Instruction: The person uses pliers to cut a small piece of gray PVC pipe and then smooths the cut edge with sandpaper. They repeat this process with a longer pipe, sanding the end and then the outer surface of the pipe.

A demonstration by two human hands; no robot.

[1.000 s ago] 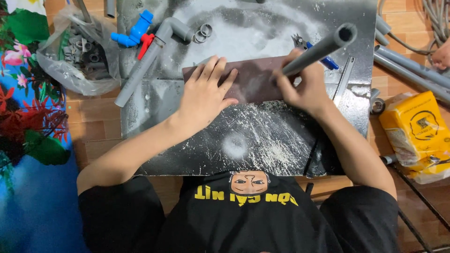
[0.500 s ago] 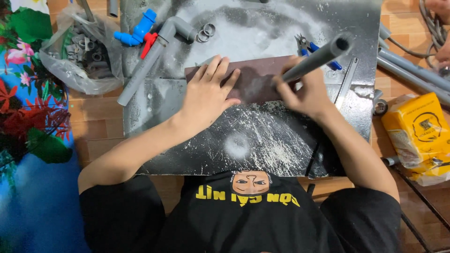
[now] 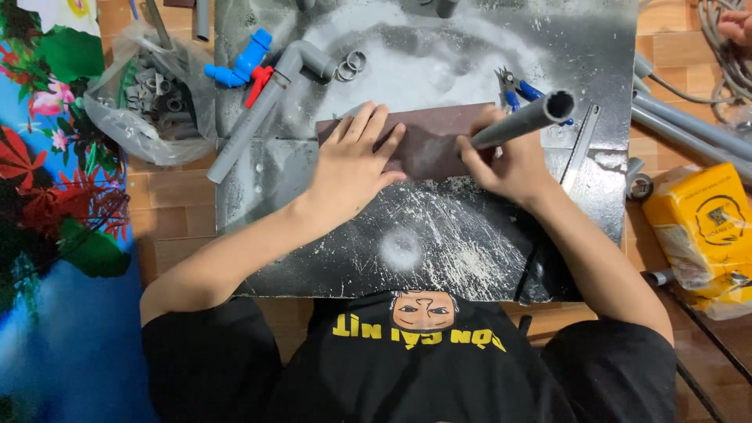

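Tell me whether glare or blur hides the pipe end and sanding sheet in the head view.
Head view: even light, no motion blur; the grey pipe in the right hand is sharp. White dust on the metal plate looks hazy, not glare. The left hand lies flat on the brown sheet.

Left hand [image 3: 352, 160] flat, right hand [image 3: 509, 160] seemingly clenched

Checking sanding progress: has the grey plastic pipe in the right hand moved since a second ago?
Yes. The grey plastic pipe has swung its open end left, nearer the blue-handled pliers.
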